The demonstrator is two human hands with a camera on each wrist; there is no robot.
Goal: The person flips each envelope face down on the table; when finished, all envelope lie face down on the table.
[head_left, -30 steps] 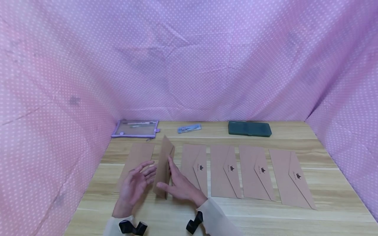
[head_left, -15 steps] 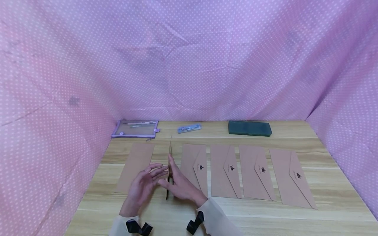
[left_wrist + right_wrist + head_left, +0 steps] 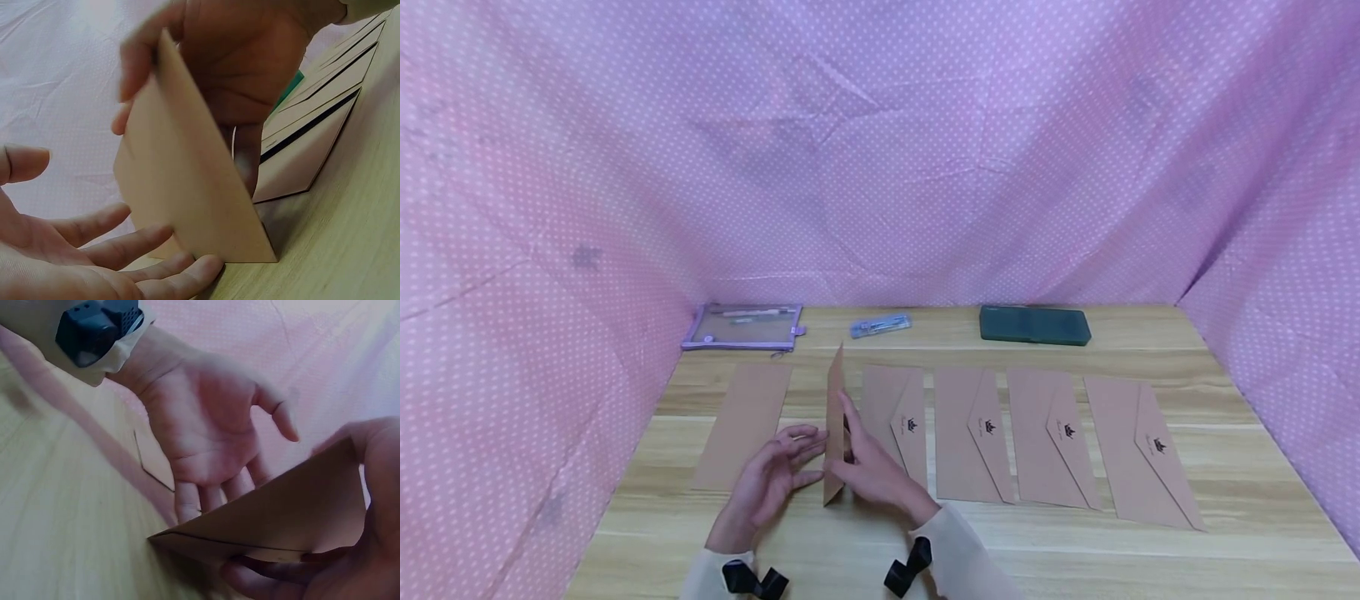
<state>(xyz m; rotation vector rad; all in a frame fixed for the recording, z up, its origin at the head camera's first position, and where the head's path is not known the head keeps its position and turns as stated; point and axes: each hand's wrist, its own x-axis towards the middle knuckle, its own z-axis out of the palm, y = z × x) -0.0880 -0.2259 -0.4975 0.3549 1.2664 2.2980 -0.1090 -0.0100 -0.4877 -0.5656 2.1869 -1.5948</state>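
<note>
A brown kraft envelope (image 3: 834, 417) stands on its long edge between the two hands. My right hand (image 3: 876, 475) grips it from the right, thumb on the near side and fingers over the far part. In the left wrist view the envelope's plain face (image 3: 181, 181) leans with its lower edge at the table. My left hand (image 3: 767, 483) is beside it on the left, palm up and fingers extended, fingertips right at the envelope's lower part. From the right wrist view, the flap line of the envelope (image 3: 281, 512) shows, and it hides the left fingertips.
One plain brown envelope (image 3: 745, 425) lies at the left. Several envelopes with crown-printed flaps, the nearest envelope (image 3: 880, 417) among them, lie in a row at the right. Behind are a purple-edged mesh pouch (image 3: 752, 343), a small blue packet (image 3: 881, 326) and a dark green case (image 3: 1034, 326).
The held envelope has swung from a tilt through edge-on and shifted slightly right. My left hand has moved right, up to its face. The right hand keeps its grip.
</note>
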